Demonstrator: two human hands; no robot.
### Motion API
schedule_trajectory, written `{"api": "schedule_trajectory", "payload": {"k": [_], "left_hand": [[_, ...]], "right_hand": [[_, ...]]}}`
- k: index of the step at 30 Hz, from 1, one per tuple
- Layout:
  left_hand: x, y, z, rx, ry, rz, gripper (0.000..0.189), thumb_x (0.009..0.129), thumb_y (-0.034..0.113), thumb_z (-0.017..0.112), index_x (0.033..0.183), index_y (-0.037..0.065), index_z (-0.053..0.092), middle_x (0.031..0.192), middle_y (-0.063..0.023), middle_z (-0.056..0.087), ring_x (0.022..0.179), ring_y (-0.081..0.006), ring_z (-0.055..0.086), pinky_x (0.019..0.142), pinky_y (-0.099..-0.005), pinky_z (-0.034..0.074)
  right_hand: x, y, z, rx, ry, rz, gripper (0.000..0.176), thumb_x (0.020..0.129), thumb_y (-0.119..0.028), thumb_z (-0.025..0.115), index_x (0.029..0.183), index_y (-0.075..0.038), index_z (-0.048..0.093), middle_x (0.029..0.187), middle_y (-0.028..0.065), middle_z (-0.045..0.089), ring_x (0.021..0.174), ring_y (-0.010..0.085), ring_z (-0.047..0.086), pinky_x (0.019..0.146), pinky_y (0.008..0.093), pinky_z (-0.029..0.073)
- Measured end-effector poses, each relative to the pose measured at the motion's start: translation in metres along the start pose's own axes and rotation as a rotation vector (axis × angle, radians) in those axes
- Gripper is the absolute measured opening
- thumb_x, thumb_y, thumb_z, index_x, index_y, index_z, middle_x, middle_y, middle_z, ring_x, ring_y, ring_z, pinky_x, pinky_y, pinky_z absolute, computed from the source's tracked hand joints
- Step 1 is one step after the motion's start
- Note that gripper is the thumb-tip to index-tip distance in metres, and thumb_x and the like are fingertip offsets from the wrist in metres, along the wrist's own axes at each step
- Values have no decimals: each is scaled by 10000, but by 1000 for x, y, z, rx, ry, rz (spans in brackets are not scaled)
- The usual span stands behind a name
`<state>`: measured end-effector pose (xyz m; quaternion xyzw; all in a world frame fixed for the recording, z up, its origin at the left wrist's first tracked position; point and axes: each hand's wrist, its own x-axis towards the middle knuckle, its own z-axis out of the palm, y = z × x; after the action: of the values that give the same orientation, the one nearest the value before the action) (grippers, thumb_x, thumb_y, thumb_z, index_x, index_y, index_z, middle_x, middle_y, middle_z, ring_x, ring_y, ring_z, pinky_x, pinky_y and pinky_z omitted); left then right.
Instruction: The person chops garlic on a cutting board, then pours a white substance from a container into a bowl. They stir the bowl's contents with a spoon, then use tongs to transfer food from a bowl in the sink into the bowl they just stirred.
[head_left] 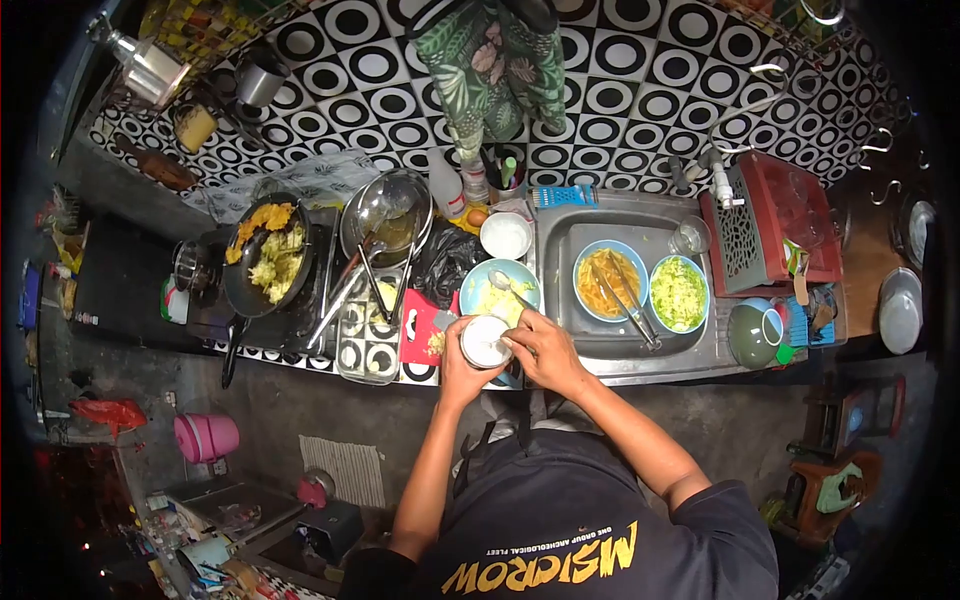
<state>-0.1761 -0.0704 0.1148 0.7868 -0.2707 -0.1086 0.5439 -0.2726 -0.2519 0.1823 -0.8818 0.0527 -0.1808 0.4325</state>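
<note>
My left hand (458,372) is wrapped round a small round jar (486,342) of white contents, held over the counter's front edge. At the jar's mouth, my right hand (550,352) has its fingers pinched together; what they hold, if anything, is too small to make out. Just beyond both hands is a light blue bowl (469,291) of pale shredded food, and a metal spoon (503,284) rests in it. A red packet (418,330) lies to the left of my left hand. Behind the blue bowl stands a white bowl (506,236).
The sink (590,356) holds a bowl of orange strips (598,290) with tongs, and a bowl of green shreds (679,295). At left are a frying pan (236,290) with food, a metal strainer bowl (360,225) and a glass dish (368,368). A red rack (770,175) stands right.
</note>
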Motion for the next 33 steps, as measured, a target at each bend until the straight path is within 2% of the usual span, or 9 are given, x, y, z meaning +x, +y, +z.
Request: {"api": "schedule_trajectory", "payload": {"k": [5, 14, 18, 19, 22, 23, 26, 27, 33], "left_hand": [[-20, -12, -9, -4, 26, -61, 1009, 644, 220, 1038, 1437, 25, 445, 1387, -178, 595, 1297, -313, 614, 1106, -443, 503], [-56, -27, -40, -21, 162, -105, 975, 657, 166, 1014, 1442, 40, 449, 1355, -177, 625, 1254, -313, 645, 1067, -436, 529], [-79, -48, -56, 0, 223, -170, 974, 670, 176, 1015, 1450, 34, 450, 1356, -181, 626, 1255, -312, 642, 1061, -437, 524], [-84, -53, -58, -13, 249, -178, 988, 661, 187, 1023, 1452, 28, 453, 1350, -194, 627, 1254, -319, 643, 1057, -438, 521], [-98, -73, -63, 39, 255, -218, 1000, 669, 195, 1027, 1447, 14, 425, 1355, -189, 616, 1258, -295, 632, 1069, -421, 517], [-103, -77, -65, 30, 263, -233, 993, 666, 194, 1026, 1446, 17, 437, 1350, -197, 621, 1255, -309, 637, 1062, -430, 518], [-110, -80, -68, 28, 276, -252, 978, 659, 194, 1026, 1440, 24, 463, 1333, -211, 634, 1248, -340, 647, 1048, -449, 521], [-112, -81, -69, 46, 277, -244, 976, 657, 195, 1027, 1436, 25, 465, 1327, -209, 637, 1245, -341, 648, 1046, -450, 521], [-117, -84, -79, 54, 265, -253, 970, 654, 202, 1031, 1427, 38, 469, 1324, -203, 640, 1243, -341, 651, 1045, -451, 526]], "right_hand": [[-2, 6, 10, -5, -148, 17, 158, 948, -163, 755, 1021, -40, 823, 902, 108, 593, 896, 296, 625, 795, 426, 511], [-1, -2, 48, 139, -222, 58, 349, 994, -173, 733, 1326, -67, 722, 898, 108, 575, 806, 264, 625, 748, 379, 502], [-9, 17, 81, 111, -115, 78, 291, 1006, -124, 683, 1274, -14, 706, 923, 139, 609, 804, 324, 655, 757, 414, 515], [-12, 23, 87, 50, -216, 128, 303, 994, -142, 691, 1263, -2, 697, 1037, 165, 640, 947, 362, 671, 825, 441, 541], [-21, 38, 109, -173, -320, 16, 381, 967, -171, 726, 1298, 10, 672, 1178, 188, 625, 1110, 384, 641, 903, 460, 561], [-22, 44, 117, -200, -447, 52, 542, 918, -199, 786, 1389, 6, 614, 1350, 211, 565, 1257, 405, 569, 1007, 483, 544], [-20, 44, 129, -380, -522, -61, 701, 880, -212, 826, 1482, -2, 535, 1449, 227, 522, 1319, 416, 533, 1077, 502, 505], [-20, 47, 135, -389, -572, -57, 841, 846, -226, 858, 1556, -20, 455, 1518, 228, 479, 1372, 412, 497, 1123, 508, 468], [-20, 54, 162, -608, -553, -138, 831, 831, -207, 853, 1538, -14, 460, 1506, 226, 495, 1378, 392, 491, 1116, 473, 455]]}}
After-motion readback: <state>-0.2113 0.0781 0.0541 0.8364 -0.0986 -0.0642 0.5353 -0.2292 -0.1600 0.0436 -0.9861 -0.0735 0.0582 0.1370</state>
